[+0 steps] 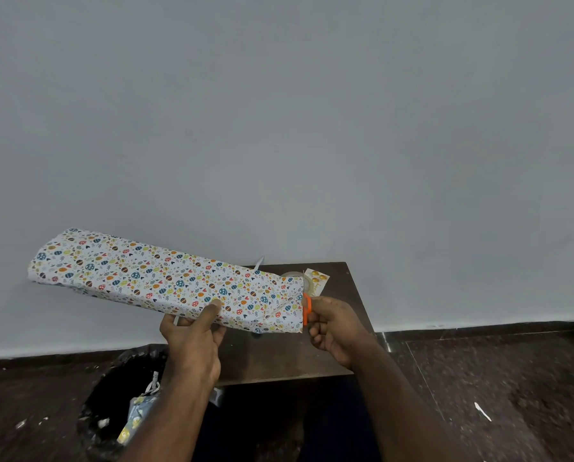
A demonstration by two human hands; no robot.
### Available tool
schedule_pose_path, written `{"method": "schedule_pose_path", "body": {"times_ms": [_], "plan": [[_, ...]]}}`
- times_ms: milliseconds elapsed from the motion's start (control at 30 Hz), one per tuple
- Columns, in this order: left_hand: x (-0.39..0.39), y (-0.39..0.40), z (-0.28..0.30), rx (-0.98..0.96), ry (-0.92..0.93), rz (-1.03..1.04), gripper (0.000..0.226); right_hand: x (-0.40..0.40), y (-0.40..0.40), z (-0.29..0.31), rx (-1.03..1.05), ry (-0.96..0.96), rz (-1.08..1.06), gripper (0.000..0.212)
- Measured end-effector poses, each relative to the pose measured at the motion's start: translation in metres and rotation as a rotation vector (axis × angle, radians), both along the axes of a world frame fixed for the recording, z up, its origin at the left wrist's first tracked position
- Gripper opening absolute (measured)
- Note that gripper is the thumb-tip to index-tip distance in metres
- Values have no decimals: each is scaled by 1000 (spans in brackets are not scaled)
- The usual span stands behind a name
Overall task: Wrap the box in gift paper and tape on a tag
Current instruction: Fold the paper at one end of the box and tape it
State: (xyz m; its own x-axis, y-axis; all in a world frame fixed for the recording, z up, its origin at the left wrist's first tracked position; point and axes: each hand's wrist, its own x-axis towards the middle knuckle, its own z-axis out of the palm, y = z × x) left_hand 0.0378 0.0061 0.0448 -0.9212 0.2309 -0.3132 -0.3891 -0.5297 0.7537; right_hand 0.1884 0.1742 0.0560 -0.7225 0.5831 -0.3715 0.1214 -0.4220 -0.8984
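Head view: the wrapped box [165, 276] is held in the air above and to the left of the table [279, 355], its long axis running from 10 o'clock down to 4 o'clock. Gift paper with a multicoloured egg and heart print covers all of its visible faces. The right end of the paper hangs over the table's far half.

Left hand [192, 345]: grip closed on the box at its lower edge. The thumb lies flat on the upper printed face; the fingers curl under the box and are mostly hidden.

Right hand [332, 323]: grip closed on the orange handles of the scissors [307, 308]. The handles sit at the right end of the paper, at 3 o'clock from the box. The blades are not visible, so blade position cannot be stated.

A tape roll [294, 276] lies on the table at 12 o'clock from the right hand, partly hidden by the paper. The tag [318, 280], pale with gold marks, lies just beside the roll on its right, near the table's far right corner.

A bin [118, 401] with a black liner stands on the floor at 7 o'clock from the table, below the left forearm. It holds scraps of printed paper. A grey wall [279, 111] fills the upper frame.
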Motion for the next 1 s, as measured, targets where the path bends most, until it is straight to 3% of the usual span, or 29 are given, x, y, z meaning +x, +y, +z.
{"method": "schedule_pose_path", "body": {"times_ms": [1000], "plan": [[3, -1, -7, -52, 62, 26, 85, -7, -3, 0, 0, -36, -49, 22]]}}
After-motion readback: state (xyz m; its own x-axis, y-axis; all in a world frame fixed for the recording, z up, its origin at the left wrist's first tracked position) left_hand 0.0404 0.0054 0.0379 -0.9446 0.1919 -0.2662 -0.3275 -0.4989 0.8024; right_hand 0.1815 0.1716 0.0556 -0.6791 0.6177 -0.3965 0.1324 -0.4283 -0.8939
